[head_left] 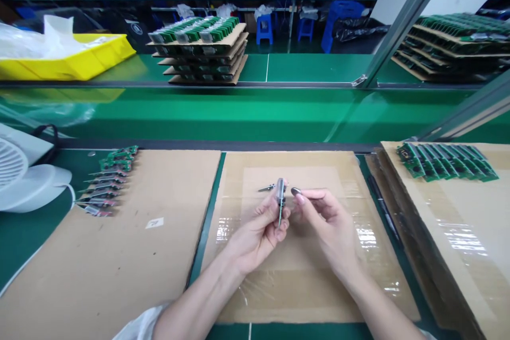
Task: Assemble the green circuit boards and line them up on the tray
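My left hand (265, 228) grips a small circuit board (281, 199), held upright and seen nearly edge-on, with a pale shiny part along its upper end. Close to its right side, my right hand (329, 226) pinches a small dark rounded piece (295, 191) between thumb and forefinger. A narrow gap shows between that piece and the board. Just behind my left hand, a thin dark part (266, 188) lies over the cardboard sheet (319, 287); whether it joins the held board I cannot tell. Both hands are above this taped sheet.
A row of small boards (105, 186) lies along the left cardboard (99, 265), beside a white fan (24, 175). At right, green circuit boards (446, 162) rest on stacked cardboard. Beyond the rail (247, 85) stand layered board stacks (203, 53) and a yellow bin (91, 61).
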`<action>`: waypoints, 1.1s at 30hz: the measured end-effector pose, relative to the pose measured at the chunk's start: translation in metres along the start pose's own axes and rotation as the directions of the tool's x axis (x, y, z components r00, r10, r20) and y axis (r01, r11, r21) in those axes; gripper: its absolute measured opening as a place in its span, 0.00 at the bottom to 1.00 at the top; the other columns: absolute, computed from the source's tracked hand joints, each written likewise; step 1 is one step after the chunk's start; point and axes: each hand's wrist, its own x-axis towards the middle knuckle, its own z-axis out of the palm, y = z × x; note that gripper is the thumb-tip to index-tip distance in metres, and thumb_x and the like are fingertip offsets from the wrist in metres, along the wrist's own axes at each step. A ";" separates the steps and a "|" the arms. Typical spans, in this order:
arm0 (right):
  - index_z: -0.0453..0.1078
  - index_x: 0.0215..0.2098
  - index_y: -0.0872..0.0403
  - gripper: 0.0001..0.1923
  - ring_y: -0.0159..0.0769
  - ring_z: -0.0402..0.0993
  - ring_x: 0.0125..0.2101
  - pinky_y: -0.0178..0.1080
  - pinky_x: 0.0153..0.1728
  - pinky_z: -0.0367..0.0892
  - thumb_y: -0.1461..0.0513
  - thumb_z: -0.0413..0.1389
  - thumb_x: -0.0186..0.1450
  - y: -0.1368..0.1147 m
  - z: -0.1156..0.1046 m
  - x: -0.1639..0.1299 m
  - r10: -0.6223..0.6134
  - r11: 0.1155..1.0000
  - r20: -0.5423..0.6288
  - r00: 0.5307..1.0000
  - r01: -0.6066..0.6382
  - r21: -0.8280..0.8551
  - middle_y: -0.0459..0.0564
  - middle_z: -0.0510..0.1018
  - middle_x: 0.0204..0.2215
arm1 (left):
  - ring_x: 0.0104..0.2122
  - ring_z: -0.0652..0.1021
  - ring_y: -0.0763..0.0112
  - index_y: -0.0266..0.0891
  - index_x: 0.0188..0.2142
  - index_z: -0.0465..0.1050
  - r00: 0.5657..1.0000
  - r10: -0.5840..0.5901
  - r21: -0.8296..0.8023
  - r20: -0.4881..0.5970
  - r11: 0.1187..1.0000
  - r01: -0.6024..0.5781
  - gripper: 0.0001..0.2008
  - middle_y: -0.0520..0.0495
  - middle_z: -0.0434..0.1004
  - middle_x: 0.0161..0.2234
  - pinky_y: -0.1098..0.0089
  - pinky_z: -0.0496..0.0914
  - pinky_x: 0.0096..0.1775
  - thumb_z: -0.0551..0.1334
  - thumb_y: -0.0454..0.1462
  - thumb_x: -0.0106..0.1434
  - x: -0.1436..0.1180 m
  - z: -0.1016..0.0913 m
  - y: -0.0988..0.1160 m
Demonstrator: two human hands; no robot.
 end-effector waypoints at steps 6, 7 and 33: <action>0.73 0.34 0.51 0.04 0.35 0.78 0.30 0.38 0.33 0.74 0.61 0.57 0.62 -0.003 0.000 -0.002 -0.148 0.967 0.046 0.988 0.154 -0.202 0.47 0.81 0.30 | 0.20 0.72 0.81 0.41 0.56 0.65 1.000 -0.005 0.051 -0.018 0.999 0.006 0.26 0.51 0.73 0.23 0.85 0.66 0.21 0.65 0.32 0.59 0.000 0.001 -0.001; 0.73 0.34 0.51 0.04 0.35 0.78 0.30 0.38 0.34 0.74 0.61 0.57 0.62 -0.004 0.000 -0.002 -0.177 0.955 0.052 0.983 0.184 -0.232 0.47 0.81 0.31 | 0.19 0.72 0.82 0.41 0.56 0.65 1.000 0.010 0.058 -0.016 0.998 -0.009 0.26 0.51 0.73 0.23 0.85 0.66 0.21 0.66 0.32 0.58 0.000 0.001 -0.001; 0.77 0.39 0.49 0.09 0.36 0.76 0.36 0.39 0.43 0.66 0.59 0.59 0.60 -0.007 -0.001 0.005 0.193 0.843 0.360 0.913 -0.341 0.416 0.48 0.82 0.36 | 0.16 0.74 0.76 0.38 0.53 0.70 0.875 0.483 0.729 -0.031 0.610 -0.311 0.28 0.57 0.71 0.18 0.76 0.73 0.21 0.70 0.34 0.50 -0.012 0.018 0.004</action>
